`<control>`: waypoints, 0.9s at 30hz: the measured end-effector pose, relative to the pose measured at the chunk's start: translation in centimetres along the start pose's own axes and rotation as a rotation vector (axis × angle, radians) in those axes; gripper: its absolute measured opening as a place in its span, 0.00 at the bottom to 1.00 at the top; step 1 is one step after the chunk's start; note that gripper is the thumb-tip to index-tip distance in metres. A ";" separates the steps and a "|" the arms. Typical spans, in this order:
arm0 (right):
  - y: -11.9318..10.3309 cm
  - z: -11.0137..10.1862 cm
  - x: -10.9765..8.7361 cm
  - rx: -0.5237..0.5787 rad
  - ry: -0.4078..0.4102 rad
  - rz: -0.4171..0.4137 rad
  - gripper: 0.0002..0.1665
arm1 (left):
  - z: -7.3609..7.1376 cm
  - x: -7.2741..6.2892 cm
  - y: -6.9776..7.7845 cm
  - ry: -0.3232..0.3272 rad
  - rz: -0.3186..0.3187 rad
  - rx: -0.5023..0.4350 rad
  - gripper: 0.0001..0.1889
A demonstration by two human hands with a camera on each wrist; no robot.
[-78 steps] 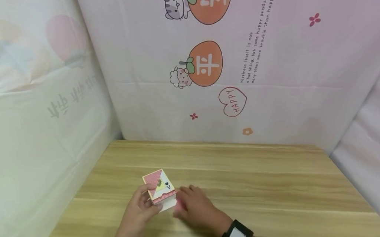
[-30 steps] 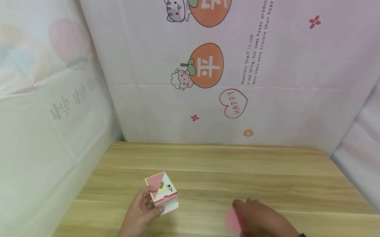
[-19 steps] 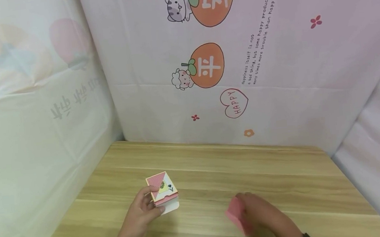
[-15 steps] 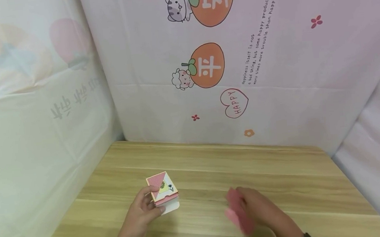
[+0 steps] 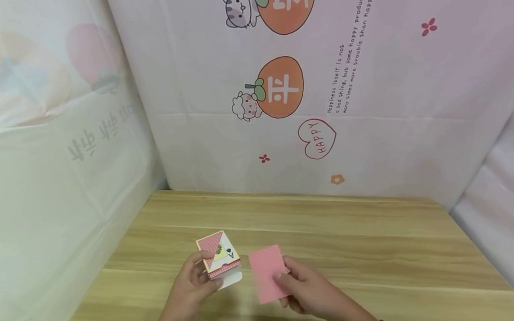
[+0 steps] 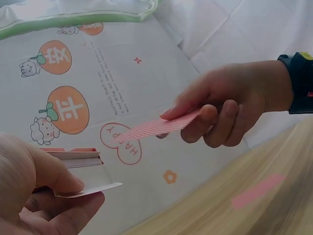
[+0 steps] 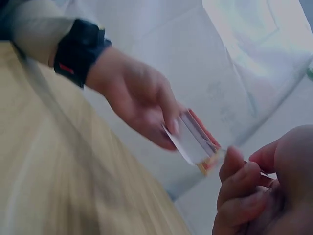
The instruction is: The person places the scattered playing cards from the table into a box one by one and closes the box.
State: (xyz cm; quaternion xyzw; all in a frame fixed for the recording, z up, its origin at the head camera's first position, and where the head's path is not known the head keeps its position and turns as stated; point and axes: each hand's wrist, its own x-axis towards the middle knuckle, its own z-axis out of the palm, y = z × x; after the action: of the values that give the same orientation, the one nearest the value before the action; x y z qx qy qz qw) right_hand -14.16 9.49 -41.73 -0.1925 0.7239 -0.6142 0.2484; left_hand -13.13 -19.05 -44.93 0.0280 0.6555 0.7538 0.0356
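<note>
My left hand [image 5: 186, 283] grips a playing-card box [image 5: 220, 251] with a red pattern and an ace printed on its front. Its white flap [image 5: 230, 278] hangs out toward me, with the thumb on it. Edges of several cards [image 6: 80, 160] show inside the box in the left wrist view. To the right of the box, my right hand [image 5: 310, 288] pinches pink-backed playing cards [image 5: 265, 273] between thumb and fingers, apart from the box. They look thin from the side; whether it is one card or a small stack I cannot tell.
A wooden tabletop [image 5: 382, 256] lies beneath both hands. In the left wrist view a flat pink piece [image 6: 257, 191] shows on the table, perhaps another card. White printed cloth [image 5: 220, 148] rises behind the table and along both sides.
My right hand went from beside the box out to the right with the pink cards, then came back left, turning their backs upward. My left hand and the box have hardly moved.
</note>
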 end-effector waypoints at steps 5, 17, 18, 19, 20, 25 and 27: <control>-0.1 1.8 0.4 0.153 -0.131 -0.001 0.23 | 0.0 -0.1 0.1 -0.004 0.013 0.001 0.32; 0.2 4.5 1.8 0.205 -0.179 0.001 0.17 | -0.1 -0.3 0.0 -0.071 0.016 0.019 0.32; 0.2 4.6 2.0 0.205 -0.177 0.002 0.17 | -0.1 -0.3 0.0 -0.076 0.016 0.014 0.32; 0.2 4.7 2.1 0.210 -0.178 0.004 0.17 | -0.1 -0.3 0.0 -0.080 0.020 0.012 0.32; 0.2 4.8 2.2 0.215 -0.177 0.007 0.17 | 0.0 -0.3 0.0 -0.086 0.027 0.010 0.32; 0.1 4.8 2.8 0.249 -0.160 0.001 0.23 | 0.1 -0.5 0.1 -0.081 0.014 0.015 0.32; -0.1 4.8 2.8 0.249 -0.141 -0.010 0.29 | 0.1 -0.5 0.2 -0.069 0.004 0.016 0.32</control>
State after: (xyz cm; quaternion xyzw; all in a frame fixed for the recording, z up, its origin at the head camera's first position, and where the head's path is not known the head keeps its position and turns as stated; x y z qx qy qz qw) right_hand -13.59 4.05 -42.57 -0.2063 0.6221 -0.6853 0.3176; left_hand -12.66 -18.99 -44.71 0.0554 0.6598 0.7472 0.0564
